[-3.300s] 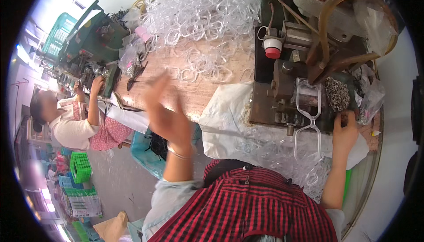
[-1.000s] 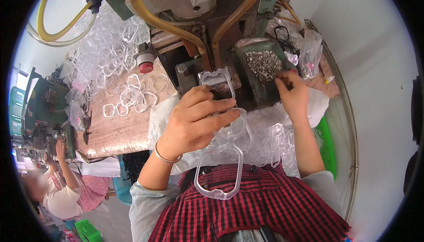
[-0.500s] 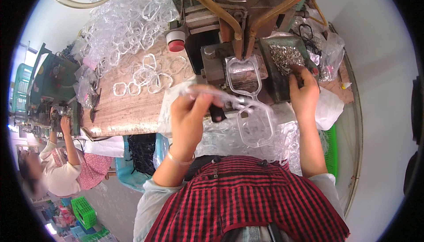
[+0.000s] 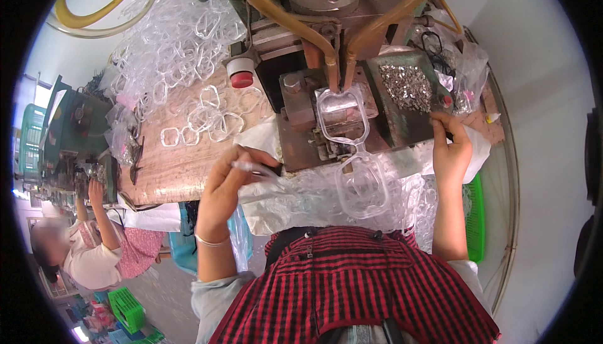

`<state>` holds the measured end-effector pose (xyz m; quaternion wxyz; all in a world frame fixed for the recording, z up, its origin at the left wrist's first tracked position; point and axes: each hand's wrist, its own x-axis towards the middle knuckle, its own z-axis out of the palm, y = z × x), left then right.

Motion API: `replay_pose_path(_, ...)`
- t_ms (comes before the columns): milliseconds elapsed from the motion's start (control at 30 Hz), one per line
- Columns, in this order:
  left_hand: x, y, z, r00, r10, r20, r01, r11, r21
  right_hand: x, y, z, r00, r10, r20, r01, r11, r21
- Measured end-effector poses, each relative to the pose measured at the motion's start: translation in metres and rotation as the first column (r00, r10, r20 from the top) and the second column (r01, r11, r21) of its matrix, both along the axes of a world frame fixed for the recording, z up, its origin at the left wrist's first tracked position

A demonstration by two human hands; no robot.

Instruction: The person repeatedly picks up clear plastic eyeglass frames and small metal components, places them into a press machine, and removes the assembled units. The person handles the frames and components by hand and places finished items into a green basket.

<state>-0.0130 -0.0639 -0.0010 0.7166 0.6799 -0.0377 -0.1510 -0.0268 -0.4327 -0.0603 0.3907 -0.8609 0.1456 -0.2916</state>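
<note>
Blurred by motion, a clear plastic eyeglass frame (image 4: 252,169) is gripped in my left hand (image 4: 220,187), left of the press and above the bench's front edge. A small black piece (image 4: 274,169) shows at that hand's fingertips. Another clear eyeglass frame (image 4: 362,131) lies across the press bed, its far rim under the two copper-coloured tips (image 4: 340,74) and its near rim sticking out toward me. My right hand (image 4: 453,152) is at the near right corner of the green tray (image 4: 397,131), thumb and finger pinched together. Whatever sits between them is too small to make out.
Small shiny metal parts (image 4: 405,86) are heaped in the tray. Loose clear frames (image 4: 213,114) and a big pile (image 4: 173,42) cover the bench at left. A red button (image 4: 241,79) juts beside the press. At far left another person (image 4: 94,237) works.
My left hand has moved left and toward me with its eyeglass frame, away from the press bed. My right hand has drawn back from the metal parts to the tray's near edge.
</note>
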Motion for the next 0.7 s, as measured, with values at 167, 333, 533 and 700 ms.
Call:
replay_pose_path(167, 0.043, 0.046, -0.001, 0.923, -0.338, -0.183, 0.383, 0.852, 0.356, 0.022, 0.04, 0.065, 0.938, 0.34, 0.062, -0.345, 0.911, 0.225)
replay_pose_path(333, 0.039, 0.033, -0.003, 0.987, -0.161, 0.022, 0.153, 0.878, -0.454, 0.064, 0.089, 0.072, 0.851, 0.454, 0.264, -0.501, 0.852, 0.151)
replay_pose_path(533, 0.017, -0.023, 0.051, 0.867, 0.072, 0.493, 0.352, 0.612, -0.708, 0.066, 0.103, 0.061, 0.794, 0.5, 0.344, -0.607, 0.631, 0.483)
replay_pose_path(700, 0.054, -0.062, 0.081, 0.395, 0.242, 0.886, -0.319, 0.941, -0.115, 0.063, 0.112, 0.066, 0.711, 0.548, 0.44, -0.687, 0.408, 0.602)
